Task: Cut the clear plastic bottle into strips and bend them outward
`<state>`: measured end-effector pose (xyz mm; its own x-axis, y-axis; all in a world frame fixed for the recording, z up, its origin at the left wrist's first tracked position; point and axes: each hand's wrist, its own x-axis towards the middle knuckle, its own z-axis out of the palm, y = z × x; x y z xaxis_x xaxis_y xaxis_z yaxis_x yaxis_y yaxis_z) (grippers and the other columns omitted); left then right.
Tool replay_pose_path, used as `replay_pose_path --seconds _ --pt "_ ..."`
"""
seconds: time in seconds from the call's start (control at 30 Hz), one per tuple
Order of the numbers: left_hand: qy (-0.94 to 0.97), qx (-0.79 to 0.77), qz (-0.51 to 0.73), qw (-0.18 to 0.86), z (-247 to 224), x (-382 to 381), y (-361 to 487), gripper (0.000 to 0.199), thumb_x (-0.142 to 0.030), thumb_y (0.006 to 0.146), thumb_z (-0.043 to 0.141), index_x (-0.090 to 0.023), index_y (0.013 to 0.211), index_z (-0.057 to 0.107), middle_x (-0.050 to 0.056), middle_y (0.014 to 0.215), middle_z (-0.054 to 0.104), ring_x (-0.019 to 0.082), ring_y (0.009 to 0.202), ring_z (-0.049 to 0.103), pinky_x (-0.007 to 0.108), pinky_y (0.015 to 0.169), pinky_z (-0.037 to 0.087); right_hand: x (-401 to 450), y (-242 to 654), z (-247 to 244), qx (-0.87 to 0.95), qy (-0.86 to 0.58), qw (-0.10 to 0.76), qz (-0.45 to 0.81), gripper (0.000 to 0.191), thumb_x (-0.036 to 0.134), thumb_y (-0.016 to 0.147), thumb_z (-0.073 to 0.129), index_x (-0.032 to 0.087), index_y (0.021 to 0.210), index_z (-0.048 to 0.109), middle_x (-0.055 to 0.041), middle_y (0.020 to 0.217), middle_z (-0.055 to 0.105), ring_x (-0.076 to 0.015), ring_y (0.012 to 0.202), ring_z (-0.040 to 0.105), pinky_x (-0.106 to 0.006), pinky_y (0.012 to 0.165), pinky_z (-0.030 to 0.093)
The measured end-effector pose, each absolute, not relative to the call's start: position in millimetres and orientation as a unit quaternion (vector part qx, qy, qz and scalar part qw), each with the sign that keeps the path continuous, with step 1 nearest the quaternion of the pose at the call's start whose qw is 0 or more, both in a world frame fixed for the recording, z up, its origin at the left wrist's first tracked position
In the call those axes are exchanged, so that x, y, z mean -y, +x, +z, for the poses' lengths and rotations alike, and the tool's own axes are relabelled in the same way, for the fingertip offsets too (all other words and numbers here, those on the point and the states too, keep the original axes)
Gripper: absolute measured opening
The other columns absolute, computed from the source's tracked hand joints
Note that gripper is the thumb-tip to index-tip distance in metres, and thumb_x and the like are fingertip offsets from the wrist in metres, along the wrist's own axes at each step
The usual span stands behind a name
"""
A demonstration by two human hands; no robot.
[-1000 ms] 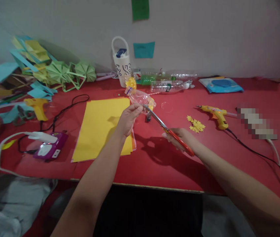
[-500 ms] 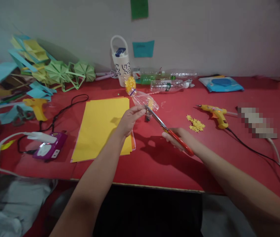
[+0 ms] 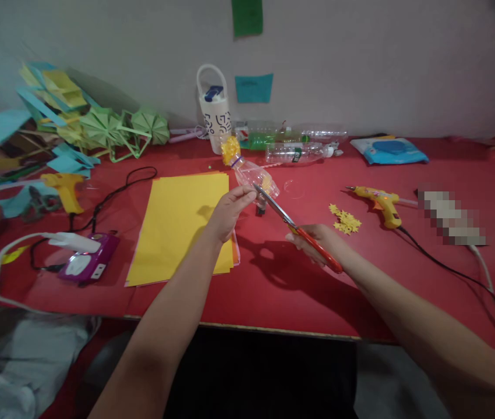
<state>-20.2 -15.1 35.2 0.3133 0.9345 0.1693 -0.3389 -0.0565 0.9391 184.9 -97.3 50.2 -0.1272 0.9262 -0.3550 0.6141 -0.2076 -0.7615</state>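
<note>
My right hand point(image 3: 315, 241) is wrapped round red-handled scissors point(image 3: 321, 250), their blades pointing up and left. The blade tips reach the fingertips of my left hand point(image 3: 234, 209), which are pinched together; whatever is between them is too small to make out. Just behind the tips lies a clear plastic bottle piece point(image 3: 251, 174) with a cluster of yellow pieces point(image 3: 230, 151) at its upper end. Yellow paper sheets point(image 3: 181, 227) lie left of my left hand. Small yellow stars point(image 3: 347, 222) are piled right of the scissors.
A yellow glue gun point(image 3: 381, 203) with its cord lies at right, another point(image 3: 64, 189) at left near a purple power socket point(image 3: 90, 259). Behind stand a white tumbler point(image 3: 216, 122), plastic bottles point(image 3: 293, 152) and a wipes pack point(image 3: 389, 150). Another person's arm is at far left.
</note>
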Motion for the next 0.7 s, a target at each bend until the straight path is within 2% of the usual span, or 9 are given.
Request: replay_pose_path --seconds 0.13,0.33,0.53,0.7 --pt "0.523 -0.281 0.502 0.629 35.2 16.4 -19.2 0.014 -0.035 0.076 0.071 -0.022 0.08 0.07 -0.001 0.076 0.068 0.014 0.077 0.063 0.032 0.083 0.047 99.1 185.6 49.6 0.632 -0.618 0.185 0.429 0.056 0.076 0.073 0.051 0.022 0.059 0.044 0.0058 0.044 0.038 -0.0091 0.038 0.037 -0.025 0.041 0.028" --pt "0.541 -0.3 0.465 0.633 32.3 18.8 -15.3 0.019 -0.038 0.072 0.075 -0.02 0.073 0.069 -0.001 0.074 0.067 0.013 0.074 0.059 0.03 0.08 0.044 103.2 185.7 48.3 0.638 -0.606 0.181 0.44 0.057 0.076 0.079 0.041 0.021 0.065 0.046 0.0055 0.048 0.04 -0.0091 0.038 0.038 -0.025 0.041 0.029" --pt "0.548 -0.298 0.459 0.632 32.1 19.5 -15.3 0.02 -0.039 0.073 0.074 -0.02 0.077 0.07 0.0 0.075 0.068 0.014 0.075 0.059 0.031 0.081 0.043 101.7 181.4 53.5 0.624 -0.619 0.183 0.441 0.056 0.076 0.073 0.049 0.022 0.061 0.042 0.0051 0.047 0.041 -0.0088 0.037 0.039 -0.024 0.04 0.03" --pt "0.543 -0.299 0.46 0.635 33.1 19.1 -15.8 0.024 -0.042 0.071 0.075 -0.019 0.078 0.07 0.001 0.077 0.068 0.014 0.076 0.059 0.031 0.082 0.044 103.1 180.8 50.4 0.619 -0.641 0.179 0.417 0.053 0.072 0.076 0.05 0.022 0.059 0.043 0.0045 0.046 0.043 -0.0083 0.036 0.039 -0.024 0.039 0.029"
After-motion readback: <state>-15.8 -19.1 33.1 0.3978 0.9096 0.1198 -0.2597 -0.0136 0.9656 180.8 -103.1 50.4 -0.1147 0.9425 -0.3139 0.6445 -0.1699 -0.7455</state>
